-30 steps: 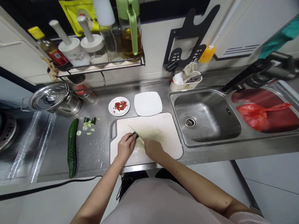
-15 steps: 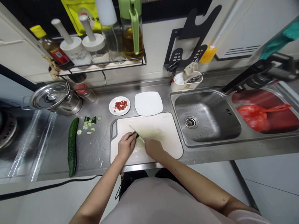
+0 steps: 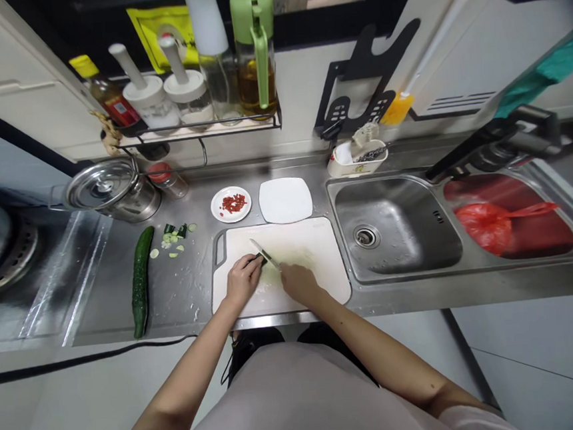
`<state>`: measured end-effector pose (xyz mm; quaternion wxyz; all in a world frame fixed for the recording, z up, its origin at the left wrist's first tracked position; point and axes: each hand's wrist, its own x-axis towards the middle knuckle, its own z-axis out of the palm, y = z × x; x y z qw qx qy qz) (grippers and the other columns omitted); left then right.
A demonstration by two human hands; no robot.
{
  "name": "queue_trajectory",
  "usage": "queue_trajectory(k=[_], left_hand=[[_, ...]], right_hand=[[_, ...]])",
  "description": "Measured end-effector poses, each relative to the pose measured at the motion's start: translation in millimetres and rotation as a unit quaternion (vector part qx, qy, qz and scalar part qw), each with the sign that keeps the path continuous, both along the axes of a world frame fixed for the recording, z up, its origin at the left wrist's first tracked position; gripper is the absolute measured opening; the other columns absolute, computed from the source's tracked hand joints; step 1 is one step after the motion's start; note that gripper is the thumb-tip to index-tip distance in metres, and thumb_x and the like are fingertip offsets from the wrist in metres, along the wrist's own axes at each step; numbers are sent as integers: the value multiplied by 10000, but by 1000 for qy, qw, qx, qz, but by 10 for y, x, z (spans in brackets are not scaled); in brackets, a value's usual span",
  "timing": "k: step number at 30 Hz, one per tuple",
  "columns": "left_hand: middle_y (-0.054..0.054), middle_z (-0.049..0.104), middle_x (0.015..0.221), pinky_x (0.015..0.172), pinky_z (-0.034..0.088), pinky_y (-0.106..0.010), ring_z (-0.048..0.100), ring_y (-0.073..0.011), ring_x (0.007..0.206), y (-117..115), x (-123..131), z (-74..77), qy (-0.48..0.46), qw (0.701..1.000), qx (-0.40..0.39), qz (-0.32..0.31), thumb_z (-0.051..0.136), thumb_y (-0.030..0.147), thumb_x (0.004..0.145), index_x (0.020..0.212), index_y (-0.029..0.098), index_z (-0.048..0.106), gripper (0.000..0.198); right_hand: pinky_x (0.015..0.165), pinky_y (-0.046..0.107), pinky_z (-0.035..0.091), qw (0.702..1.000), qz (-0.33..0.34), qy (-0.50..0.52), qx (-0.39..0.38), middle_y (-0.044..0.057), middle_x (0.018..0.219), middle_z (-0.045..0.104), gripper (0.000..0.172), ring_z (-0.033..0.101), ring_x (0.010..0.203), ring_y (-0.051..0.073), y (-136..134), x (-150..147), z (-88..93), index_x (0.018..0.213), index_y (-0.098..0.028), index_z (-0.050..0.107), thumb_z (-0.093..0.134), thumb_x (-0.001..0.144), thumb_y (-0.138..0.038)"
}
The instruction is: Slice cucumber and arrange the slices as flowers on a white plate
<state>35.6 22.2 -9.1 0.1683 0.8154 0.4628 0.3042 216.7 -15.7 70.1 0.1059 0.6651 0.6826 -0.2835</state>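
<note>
My right hand (image 3: pixel 299 285) is closed around the handle of a knife (image 3: pixel 264 253), whose blade points up and left over the white cutting board (image 3: pixel 320 252). Beside the blade, my left hand (image 3: pixel 243 279) pinches a small dark green cucumber piece (image 3: pixel 261 257) against the board. A whole cucumber (image 3: pixel 142 281) lies on the steel counter at the left. Between it and the board are cucumber scraps (image 3: pixel 172 237). Behind the board stand a small plate of chopped red pieces (image 3: pixel 234 203) and a white square plate (image 3: pixel 285 200).
At the right is a sink (image 3: pixel 398 225), with a red bag (image 3: pixel 485 224) in the second basin. A lidded steel pot (image 3: pixel 106 190) and a red-capped jar (image 3: pixel 168 179) stand back left, below a rack (image 3: pixel 199 132) of bottles.
The knife has turned slightly, so that more of its blade shows, and my right hand has shifted a little to the right. My left hand keeps its hold on the piece.
</note>
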Motion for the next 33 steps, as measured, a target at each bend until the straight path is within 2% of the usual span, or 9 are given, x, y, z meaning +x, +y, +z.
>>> queue_trajectory(k=[5, 11, 14, 17, 21, 23, 26, 30, 33], left_hand=[[-62, 686, 1040, 835, 528, -290, 655, -164, 934, -8, 15, 107, -22, 999, -47, 18, 518, 308, 927, 1075, 232, 688, 238], [-89, 688, 1069, 855, 515, -329, 649, -188, 954, 93, -36, 258, -149, 966, -112, 180, 474, 384, 939, 1140, 185, 613, 315], [-81, 680, 1106, 906, 493, -339, 634, -196, 1016, 177, -35, 422, -147, 972, -127, 134, 482, 413, 927, 1117, 194, 633, 327], [-63, 672, 1140, 960, 465, -358, 611, -215, 1075, 211, 25, 609, -76, 987, -130, 47, 578, 444, 865, 1101, 226, 658, 331], [-54, 679, 1110, 988, 435, -405, 602, -246, 1070, 190, 136, 758, 15, 991, -136, 6, 684, 461, 770, 1061, 249, 679, 360], [-43, 691, 1056, 973, 440, -394, 614, -233, 1027, 177, 172, 778, 11, 987, -158, -6, 688, 437, 764, 989, 245, 688, 296], [-34, 698, 1017, 896, 469, -335, 629, -196, 942, 165, 191, 767, -49, 976, -211, -17, 673, 378, 766, 929, 224, 680, 224], [-27, 709, 899, 787, 478, -289, 633, -167, 824, 164, 188, 715, -124, 953, -277, 2, 662, 357, 760, 879, 196, 675, 200], [-26, 699, 815, 750, 478, -267, 629, -154, 788, 209, 174, 631, -174, 941, -290, 22, 664, 357, 746, 850, 179, 677, 207]], right_hand=[[731, 313, 469, 999, 0, -26, 26, 127, 946, 700, 357, 679, 888, 230, -88, 51, 105, 1263, -167, 518, 298, 991, -234], [787, 317, 419, 996, 31, -53, 67, 128, 1064, 688, 421, 651, 953, 235, -248, 258, 234, 1371, -198, 453, 393, 975, -327], [821, 333, 393, 991, 49, -76, 99, 135, 1077, 677, 515, 628, 993, 253, -318, 358, 242, 1444, -192, 377, 446, 961, -359], [818, 335, 373, 987, 56, -91, 120, 125, 1039, 679, 524, 618, 981, 253, -369, 409, 227, 1446, -196, 386, 476, 954, -353], [799, 327, 346, 981, 68, -96, 153, 115, 992, 678, 494, 604, 948, 242, -435, 424, 198, 1426, -198, 426, 483, 954, -332], [794, 326, 331, 977, 78, -96, 176, 114, 970, 676, 469, 596, 935, 236, -474, 426, 184, 1416, -201, 442, 467, 962, -318], [784, 328, 312, 970, 89, -96, 204, 114, 951, 670, 437, 586, 915, 229, -525, 434, 159, 1402, -204, 460, 438, 977, -304], [764, 327, 295, 968, 90, -89, 216, 105, 932, 668, 417, 581, 887, 218, -553, 447, 115, 1387, -209, 478, 427, 985, -306], [749, 321, 289, 969, 90, -83, 216, 96, 916, 671, 429, 579, 876, 213, -562, 456, 81, 1384, -210, 484, 466, 968, -311]])
